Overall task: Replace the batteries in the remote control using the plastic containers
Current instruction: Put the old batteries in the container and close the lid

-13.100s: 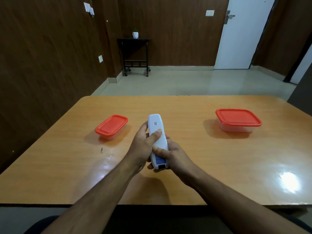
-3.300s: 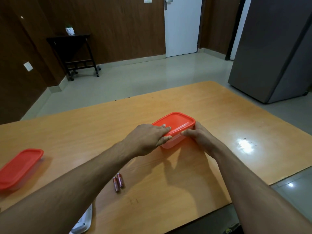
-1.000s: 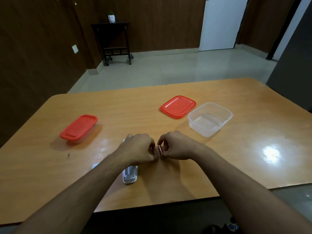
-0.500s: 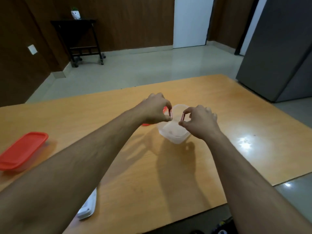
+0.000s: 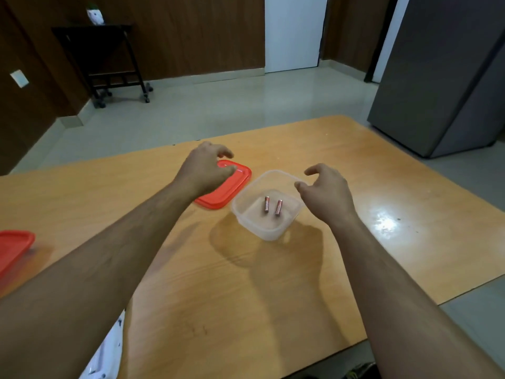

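Batteries (image 5: 272, 206) lay side by side in the clear tub (image 5: 266, 205), lid (image 5: 225, 187) beside it toward the tabletop's far edge; my left hand (image 5: 205, 168) and right hand (image 5: 326, 194) hovered spread, seemingly empty.

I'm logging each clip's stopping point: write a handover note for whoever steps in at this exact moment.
Left hand: open, over the loose red lid.
Right hand: open, empty, at the clear container's right rim.
Two batteries lie inside the open container.
Second container, lid on, at the table's left edge.
Remote lies at the near edge, mostly behind the left arm.
Done: batteries binned.
Left: relid, fetch others, load remote.
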